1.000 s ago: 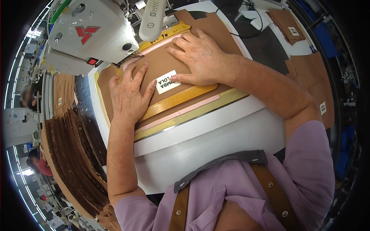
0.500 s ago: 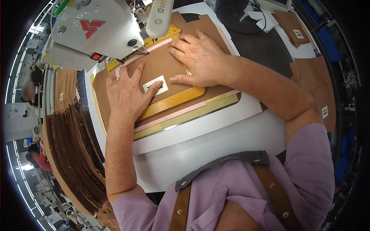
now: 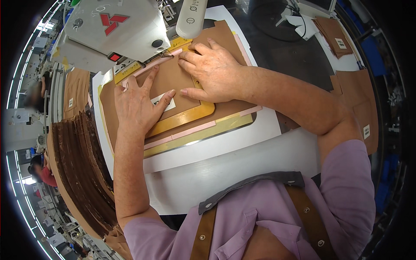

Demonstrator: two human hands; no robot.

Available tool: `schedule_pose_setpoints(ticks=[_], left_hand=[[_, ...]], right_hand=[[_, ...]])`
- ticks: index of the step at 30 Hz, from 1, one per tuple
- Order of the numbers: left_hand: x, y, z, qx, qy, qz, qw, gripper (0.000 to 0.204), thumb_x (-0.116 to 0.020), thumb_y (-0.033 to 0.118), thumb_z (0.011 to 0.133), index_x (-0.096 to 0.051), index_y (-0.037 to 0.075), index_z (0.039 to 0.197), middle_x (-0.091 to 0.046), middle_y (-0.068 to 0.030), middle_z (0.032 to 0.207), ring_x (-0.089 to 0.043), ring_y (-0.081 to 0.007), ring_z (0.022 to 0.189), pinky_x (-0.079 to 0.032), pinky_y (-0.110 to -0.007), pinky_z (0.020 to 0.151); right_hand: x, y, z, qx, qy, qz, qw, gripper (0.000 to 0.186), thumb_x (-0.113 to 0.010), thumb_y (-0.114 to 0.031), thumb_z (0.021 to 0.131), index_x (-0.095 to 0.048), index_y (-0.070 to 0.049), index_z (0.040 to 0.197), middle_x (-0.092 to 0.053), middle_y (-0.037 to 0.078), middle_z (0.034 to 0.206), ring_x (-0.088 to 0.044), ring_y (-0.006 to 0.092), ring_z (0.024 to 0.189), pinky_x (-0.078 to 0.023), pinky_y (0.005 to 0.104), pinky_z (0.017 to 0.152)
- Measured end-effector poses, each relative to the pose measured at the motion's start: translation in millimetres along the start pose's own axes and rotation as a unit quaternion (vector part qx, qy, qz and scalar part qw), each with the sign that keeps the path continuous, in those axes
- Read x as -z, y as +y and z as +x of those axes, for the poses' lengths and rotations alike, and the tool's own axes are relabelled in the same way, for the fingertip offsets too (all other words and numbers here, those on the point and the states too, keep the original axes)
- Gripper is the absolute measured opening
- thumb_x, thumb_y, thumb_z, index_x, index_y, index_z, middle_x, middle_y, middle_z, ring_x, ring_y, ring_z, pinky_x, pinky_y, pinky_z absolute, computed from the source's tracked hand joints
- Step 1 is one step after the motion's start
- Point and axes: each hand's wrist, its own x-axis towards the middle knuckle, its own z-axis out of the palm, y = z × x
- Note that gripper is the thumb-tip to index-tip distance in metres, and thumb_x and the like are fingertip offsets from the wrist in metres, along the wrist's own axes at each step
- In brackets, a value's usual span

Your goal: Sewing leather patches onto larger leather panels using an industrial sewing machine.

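Where the pale counter point(image 3: 234, 151) runs beneath the work, a white machine point(image 3: 104, 39) looms over its far left part. To the person's left bulges a stack point(image 3: 80, 173) of brown pieces. Over a white sheet point(image 3: 266, 125) lies the brown panel point(image 3: 167, 78), flat, just before the machine's working end, with a yellow frame point(image 3: 182, 118) on top. Both hands are spread, palms down: the left hand point(image 3: 139, 102) on the panel's left part, the right hand point(image 3: 212, 71) across the frame's right side. The left thumb overlaps the panel's label point(image 3: 169, 105).
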Motion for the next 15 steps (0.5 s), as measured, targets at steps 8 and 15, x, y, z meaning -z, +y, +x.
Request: schedule_pose_setpoints(ticks=[8, 15], left_hand=[[5.6, -0.3, -0.4, -0.005, -0.012, 0.004, 1.000, 0.072, -0.051, 0.070, 0.092, -0.060, 0.021, 0.143, -0.062, -0.0176, 0.119, -0.065, -0.0243, 0.106, -0.038, -0.044, 0.102], [-30.3, 4.8, 11.9, -0.130, 0.109, -0.213, 0.962, 0.055, -0.066, 0.043, 0.091, -0.062, 0.010, 0.136, -0.059, -0.0101, 0.141, -0.055, -0.0271, 0.129, -0.037, -0.046, 0.109]], right_hand=[[-8.2, -6.5, 0.3, 0.026, 0.062, 0.044, 0.997, 0.059, -0.053, -0.052, 0.100, -0.061, -0.003, 0.133, -0.056, 0.010, 0.142, -0.049, 0.0283, 0.132, -0.042, 0.0510, 0.111], [-3.7, -4.6, 0.9, 0.027, 0.044, 0.095, 0.994, 0.057, -0.057, -0.051, 0.099, -0.063, -0.004, 0.130, -0.056, 0.018, 0.134, -0.053, 0.0303, 0.128, -0.047, 0.0450, 0.106]])
